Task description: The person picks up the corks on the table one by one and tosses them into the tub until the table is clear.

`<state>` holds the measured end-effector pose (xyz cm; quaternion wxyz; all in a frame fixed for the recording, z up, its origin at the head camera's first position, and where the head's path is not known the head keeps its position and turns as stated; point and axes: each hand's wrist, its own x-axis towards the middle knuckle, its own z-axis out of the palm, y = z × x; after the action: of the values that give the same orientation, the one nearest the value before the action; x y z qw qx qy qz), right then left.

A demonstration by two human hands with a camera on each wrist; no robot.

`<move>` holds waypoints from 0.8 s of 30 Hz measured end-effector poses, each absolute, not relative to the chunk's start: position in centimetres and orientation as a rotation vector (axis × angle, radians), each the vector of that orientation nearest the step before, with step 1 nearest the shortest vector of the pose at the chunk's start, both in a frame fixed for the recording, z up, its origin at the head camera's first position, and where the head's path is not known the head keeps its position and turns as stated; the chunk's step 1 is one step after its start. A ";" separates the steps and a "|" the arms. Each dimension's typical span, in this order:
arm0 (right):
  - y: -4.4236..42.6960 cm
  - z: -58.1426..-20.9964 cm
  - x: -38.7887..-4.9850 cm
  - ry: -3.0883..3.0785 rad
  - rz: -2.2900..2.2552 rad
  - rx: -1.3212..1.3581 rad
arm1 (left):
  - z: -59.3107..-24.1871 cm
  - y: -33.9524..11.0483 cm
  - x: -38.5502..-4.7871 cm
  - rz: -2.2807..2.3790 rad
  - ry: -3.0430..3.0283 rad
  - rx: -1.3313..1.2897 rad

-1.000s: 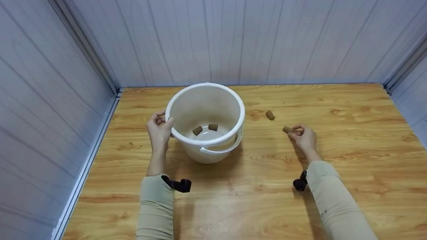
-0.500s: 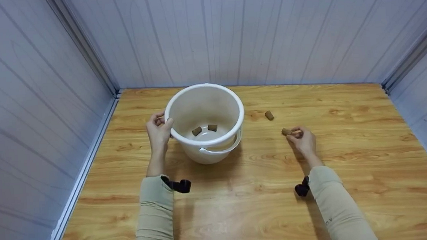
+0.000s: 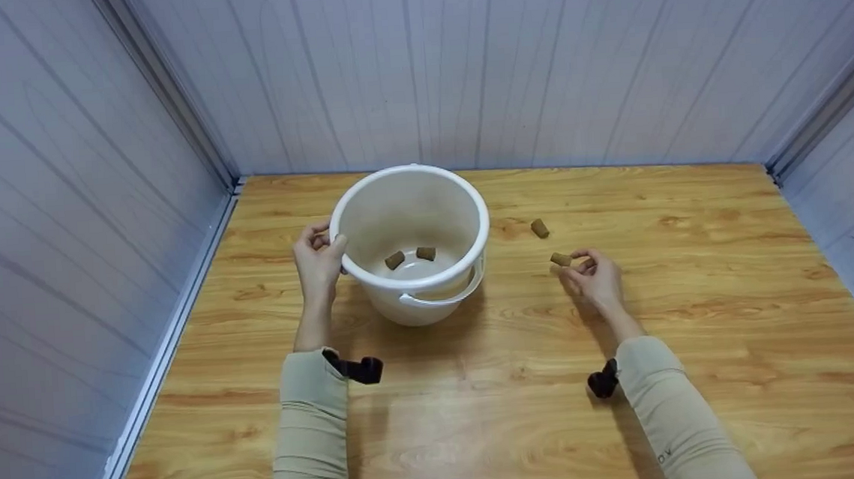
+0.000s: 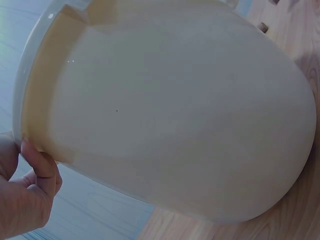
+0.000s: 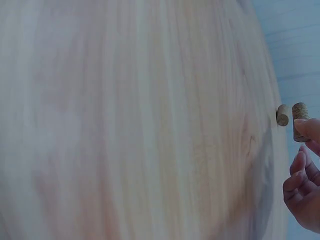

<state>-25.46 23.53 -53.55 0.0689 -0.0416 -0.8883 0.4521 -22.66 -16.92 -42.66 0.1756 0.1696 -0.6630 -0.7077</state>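
A white bucket [image 3: 416, 300] with its handle hanging at the front right stands on the wooden surface. My left hand [image 3: 318, 266] grips its rim on the left side, thumb over the edge and fingers curled beneath, as the left wrist view [image 4: 30, 195] also shows. Two corks lie on the bucket's floor, one cork [image 3: 395, 260] beside another cork [image 3: 426, 253]. To the right of the bucket, my right hand [image 3: 597, 282] pinches a cork [image 3: 561, 259] between thumb and fingertips, above the surface. Another cork [image 3: 540, 228] lies on the wood just beyond that hand.
Panelled walls rise at the back [image 3: 535, 59], at the left [image 3: 60, 257] and at the right. A metal strip [image 3: 157, 363] edges the wooden surface [image 3: 484, 416] along the left. Each wrist wears a black camera mount [image 3: 365, 370].
My right hand has shifted slightly left with the pinched cork, toward the bucket. The left hand and the bucket have stayed in place.
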 end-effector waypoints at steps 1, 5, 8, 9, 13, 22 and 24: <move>23.4 -53.5 -25.4 -2.674 1.356 -0.111 | -42.7 -16.9 -22.7 -2.006 -1.880 0.486; 22.8 -53.0 -25.2 -2.648 1.367 -0.031 | -42.7 -16.9 -22.7 -1.995 -1.898 0.505; 22.4 -52.6 -25.1 -2.615 1.389 0.036 | -42.7 -16.9 -22.7 -1.987 -1.901 0.508; 22.3 -52.5 -25.1 -2.600 1.402 0.061 | -42.7 -16.9 -22.8 -1.985 -1.899 0.506; 21.8 -51.9 -24.9 -2.560 1.436 0.148 | -42.6 -16.8 -22.8 -1.976 -1.895 0.501; 20.1 -49.8 -24.1 -2.502 1.483 0.304 | -42.7 -16.8 -22.6 -1.983 -1.871 0.470; 19.7 -49.3 -23.8 -2.505 1.493 0.322 | -42.7 -16.9 -22.6 -1.980 -1.877 0.461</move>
<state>-23.82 19.72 -49.29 0.1038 0.1092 -0.8492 0.5061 -22.60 -16.86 -42.72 0.1862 0.1637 -0.6664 -0.7032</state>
